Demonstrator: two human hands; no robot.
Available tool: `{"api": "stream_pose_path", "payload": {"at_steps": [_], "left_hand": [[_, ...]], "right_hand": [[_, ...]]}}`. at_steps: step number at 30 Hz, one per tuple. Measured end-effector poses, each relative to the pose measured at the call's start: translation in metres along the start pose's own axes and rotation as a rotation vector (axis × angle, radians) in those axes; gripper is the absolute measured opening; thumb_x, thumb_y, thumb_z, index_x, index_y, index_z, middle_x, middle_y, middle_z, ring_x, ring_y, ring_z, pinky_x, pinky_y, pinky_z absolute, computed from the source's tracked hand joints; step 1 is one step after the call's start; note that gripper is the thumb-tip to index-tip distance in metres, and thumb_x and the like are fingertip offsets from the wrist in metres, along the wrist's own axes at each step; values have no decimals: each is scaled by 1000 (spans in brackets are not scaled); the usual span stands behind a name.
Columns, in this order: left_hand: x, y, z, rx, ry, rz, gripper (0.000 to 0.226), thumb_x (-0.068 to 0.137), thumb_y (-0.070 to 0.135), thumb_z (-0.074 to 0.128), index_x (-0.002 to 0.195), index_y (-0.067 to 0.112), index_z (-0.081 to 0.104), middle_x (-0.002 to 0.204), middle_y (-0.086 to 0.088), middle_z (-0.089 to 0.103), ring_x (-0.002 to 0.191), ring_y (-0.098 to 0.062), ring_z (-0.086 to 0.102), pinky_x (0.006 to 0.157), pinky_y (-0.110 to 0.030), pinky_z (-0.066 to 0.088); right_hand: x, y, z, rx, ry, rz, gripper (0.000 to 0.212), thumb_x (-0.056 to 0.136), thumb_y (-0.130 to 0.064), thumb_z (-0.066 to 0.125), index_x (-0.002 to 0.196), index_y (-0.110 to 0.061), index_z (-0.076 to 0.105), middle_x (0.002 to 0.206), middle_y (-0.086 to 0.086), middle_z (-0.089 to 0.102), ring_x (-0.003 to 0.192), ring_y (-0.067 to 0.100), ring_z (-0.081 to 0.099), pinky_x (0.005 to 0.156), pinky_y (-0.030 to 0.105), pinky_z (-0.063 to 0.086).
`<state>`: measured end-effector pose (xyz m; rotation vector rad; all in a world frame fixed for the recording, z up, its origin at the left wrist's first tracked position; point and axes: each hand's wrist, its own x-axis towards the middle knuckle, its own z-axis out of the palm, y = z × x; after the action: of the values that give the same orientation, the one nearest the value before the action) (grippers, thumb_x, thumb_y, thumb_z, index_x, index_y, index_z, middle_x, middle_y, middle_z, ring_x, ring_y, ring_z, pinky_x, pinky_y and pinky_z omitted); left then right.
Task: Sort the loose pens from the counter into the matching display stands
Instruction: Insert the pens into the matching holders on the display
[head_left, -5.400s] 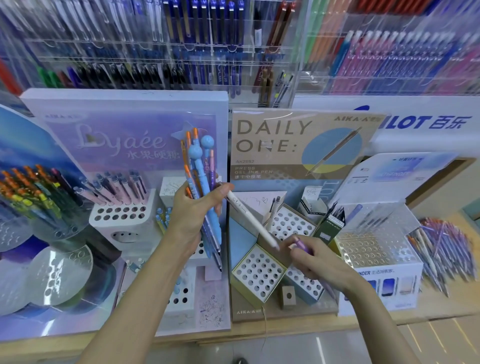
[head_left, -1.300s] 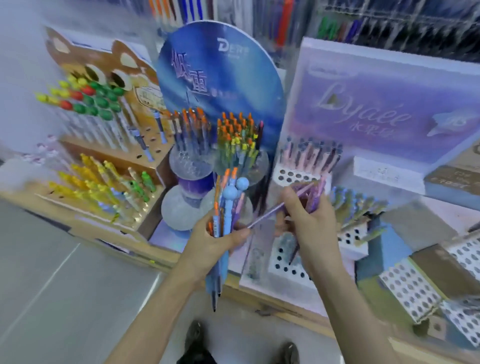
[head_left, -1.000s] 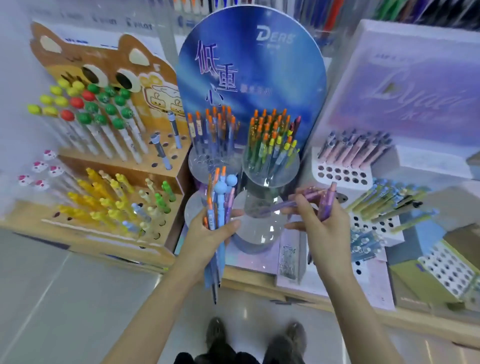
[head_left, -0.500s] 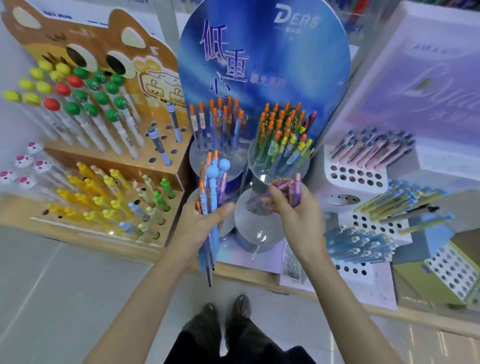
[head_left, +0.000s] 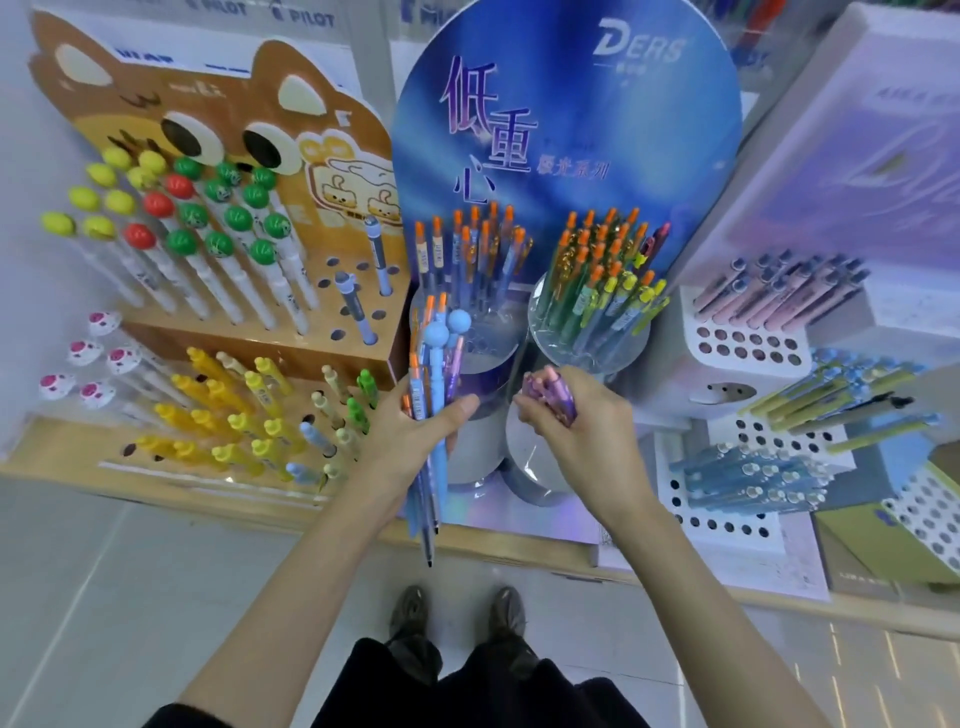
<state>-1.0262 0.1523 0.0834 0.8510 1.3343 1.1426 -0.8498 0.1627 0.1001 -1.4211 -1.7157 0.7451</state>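
My left hand (head_left: 410, 436) grips a bundle of pens (head_left: 434, 374): two light-blue ball-topped ones and several with orange clickers, tips pointing down. My right hand (head_left: 582, 426) grips a few purple pens (head_left: 553, 395) bunched in its curled fingers. Both hands hover in front of the blue DERS display (head_left: 566, 130), whose two clear round holders (head_left: 587, 343) carry orange-capped pens (head_left: 602, 270). To the right stands a white perforated stand (head_left: 748, 348) with pink and dark pens.
A brown animal-shaped stand (head_left: 218, 156) at the left holds ball-topped pens and yellow pens. White tiered blocks with blue and green pens (head_left: 753, 473) lie at the right. The counter edge (head_left: 519, 556) runs below my hands; my shoes and the floor show beneath.
The view has swung left from the beige stands to the DERS display. My right hand has drawn its purple pens in closer, bunched in the fist. The left hand's bundle has stayed put.
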Motion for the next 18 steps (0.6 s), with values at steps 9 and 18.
{"api": "stream_pose_path", "payload": {"at_steps": [9, 18], "left_hand": [[5, 9, -9, 6, -62, -10, 15, 66, 35, 77, 61, 34, 63, 50, 7, 54, 46, -8, 51, 47, -18, 45], [8, 19, -12, -55, -86, -12, 36, 63, 36, 79, 83, 13, 60, 53, 7, 54, 47, -9, 51, 46, -19, 44]], "right_hand": [[2, 11, 16, -36, 75, 190, 27, 87, -22, 68, 75, 1, 60, 68, 12, 66, 59, 26, 61, 65, 43, 49], [-21, 13, 0, 351, 229, 348, 30, 86, -67, 42, 91, -37, 44, 70, -16, 46, 58, 4, 41, 60, 26, 35]]}}
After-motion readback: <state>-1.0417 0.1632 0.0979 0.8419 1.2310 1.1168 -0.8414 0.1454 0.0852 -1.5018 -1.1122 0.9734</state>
